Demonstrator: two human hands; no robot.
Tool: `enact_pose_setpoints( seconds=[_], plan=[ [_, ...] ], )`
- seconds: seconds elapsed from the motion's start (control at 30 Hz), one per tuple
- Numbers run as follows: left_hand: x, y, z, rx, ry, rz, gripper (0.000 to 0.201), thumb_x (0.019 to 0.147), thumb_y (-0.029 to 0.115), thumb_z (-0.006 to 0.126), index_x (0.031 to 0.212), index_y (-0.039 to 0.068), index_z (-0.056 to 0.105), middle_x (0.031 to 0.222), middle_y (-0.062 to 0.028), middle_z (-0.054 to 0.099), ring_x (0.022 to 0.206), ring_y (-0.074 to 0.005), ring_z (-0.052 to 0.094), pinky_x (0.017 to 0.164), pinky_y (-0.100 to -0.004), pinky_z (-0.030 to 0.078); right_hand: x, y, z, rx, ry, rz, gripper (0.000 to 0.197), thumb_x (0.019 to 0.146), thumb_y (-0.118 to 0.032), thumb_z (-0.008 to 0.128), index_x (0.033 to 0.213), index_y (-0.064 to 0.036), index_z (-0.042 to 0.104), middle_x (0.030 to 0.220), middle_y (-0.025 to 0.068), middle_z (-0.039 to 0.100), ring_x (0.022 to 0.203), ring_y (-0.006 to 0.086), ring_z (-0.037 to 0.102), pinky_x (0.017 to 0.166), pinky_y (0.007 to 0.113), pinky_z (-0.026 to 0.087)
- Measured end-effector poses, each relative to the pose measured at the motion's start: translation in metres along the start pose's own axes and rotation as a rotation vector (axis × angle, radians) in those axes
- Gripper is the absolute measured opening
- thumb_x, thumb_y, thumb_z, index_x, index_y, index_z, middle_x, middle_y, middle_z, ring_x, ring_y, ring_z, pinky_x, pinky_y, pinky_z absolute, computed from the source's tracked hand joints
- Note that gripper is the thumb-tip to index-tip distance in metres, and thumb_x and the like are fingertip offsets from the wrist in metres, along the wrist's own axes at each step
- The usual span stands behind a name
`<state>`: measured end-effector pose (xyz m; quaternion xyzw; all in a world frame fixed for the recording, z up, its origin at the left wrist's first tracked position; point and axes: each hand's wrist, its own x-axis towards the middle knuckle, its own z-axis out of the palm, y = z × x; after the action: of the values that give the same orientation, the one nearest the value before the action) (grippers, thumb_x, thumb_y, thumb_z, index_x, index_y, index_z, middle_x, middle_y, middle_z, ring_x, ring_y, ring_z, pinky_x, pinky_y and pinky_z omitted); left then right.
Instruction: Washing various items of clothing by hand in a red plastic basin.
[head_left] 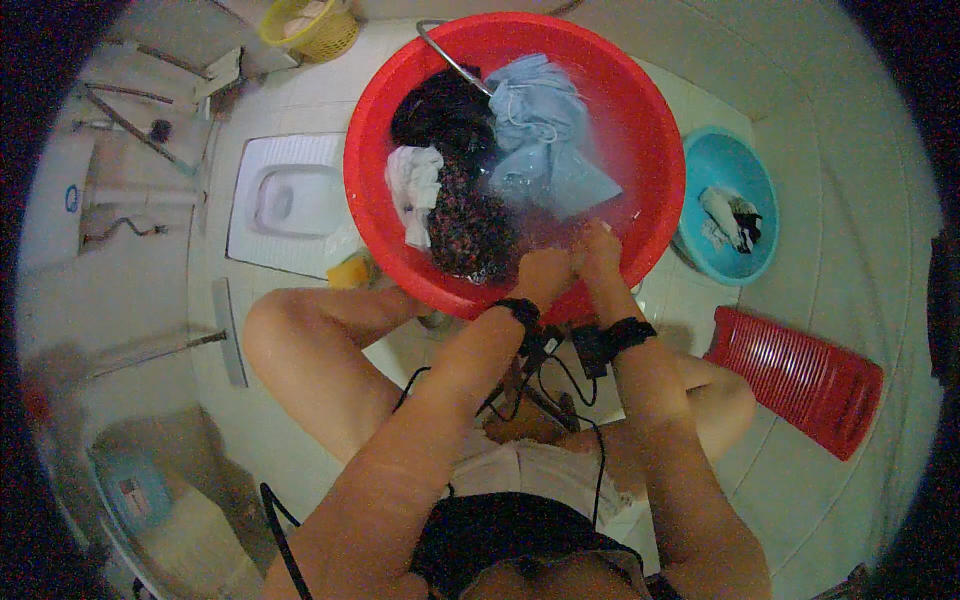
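A large red basin (655, 110) stands before me with cloudy water and wet laundry in it. Over its near side, my left hand (545, 275) and my right hand (597, 250) are side by side, both with curled fingers. What they grip, if anything, is too dim and small to make out. Just beyond them a light blue garment (540, 120) with a pale drawstring lies partly in the water. Left of it are a black garment (435, 112), a dark reddish patterned cloth (468, 225) and a white cloth (412, 185). A metal hose (455, 62) reaches over the far rim into the basin.
A blue basin (757, 180) at the right holds a few small clothes. Nearer me lies a red ribbed washboard (795, 375). At left are a squat toilet (285, 200) and a yellow object (348, 272); a yellow basket (325, 35) stands far left. Black cables (600, 440) hang between my arms.
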<state>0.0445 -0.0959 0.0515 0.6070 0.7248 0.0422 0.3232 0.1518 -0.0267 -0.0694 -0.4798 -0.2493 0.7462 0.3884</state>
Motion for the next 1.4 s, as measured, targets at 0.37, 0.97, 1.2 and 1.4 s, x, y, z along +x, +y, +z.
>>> enact_pose_setpoints(
  seconds=[0.37,0.97,1.2,1.4],
  plan=[
    [-0.014,0.028,0.006,-0.336,0.120,0.035,0.040,0.074,0.034,0.053,0.096,0.000,0.053,0.103,-0.0217,0.054,0.094,-0.0346,0.053,0.074,-0.0435,0.044,-0.078,-0.109,0.036,-0.639,0.485,-0.335,0.030,0.082,-0.035,0.048,0.083,-0.0055,0.053,0.067,0.0050,0.052,0.056,0.0193,0.048,0.054,0.033,0.041],
    [-0.083,-0.013,-0.017,-0.001,0.025,0.296,0.032,0.071,0.016,0.052,0.099,-0.001,0.056,0.107,-0.0217,0.048,0.100,-0.0382,0.046,0.083,-0.0462,0.040,-0.148,-0.219,-0.002,-1.506,0.602,-0.682,0.051,0.067,-0.022,0.065,0.114,-0.0095,0.049,0.111,0.0169,0.048,0.103,0.0345,0.044,0.087,0.042,0.037],
    [-0.099,0.004,-0.041,0.097,0.018,0.135,0.037,0.076,0.027,0.053,0.104,0.003,0.055,0.111,-0.0203,0.047,0.105,-0.0377,0.043,0.085,-0.0473,0.039,-0.187,-0.186,0.033,-1.293,0.274,-0.741,0.050,0.064,-0.013,0.065,0.112,-0.0154,0.050,0.114,0.0108,0.050,0.107,0.0290,0.045,0.092,0.038,0.035],
    [-0.107,-0.019,-0.032,0.039,0.005,0.046,0.042,0.076,0.033,0.054,0.101,-0.001,0.055,0.110,-0.0213,0.047,0.104,-0.0387,0.043,0.085,-0.0462,0.040,-0.235,-0.206,0.074,-1.095,0.008,-0.889,0.040,0.065,-0.004,0.059,0.104,-0.0068,0.055,0.106,0.0104,0.054,0.104,0.0257,0.048,0.092,0.034,0.035]
  ],
)
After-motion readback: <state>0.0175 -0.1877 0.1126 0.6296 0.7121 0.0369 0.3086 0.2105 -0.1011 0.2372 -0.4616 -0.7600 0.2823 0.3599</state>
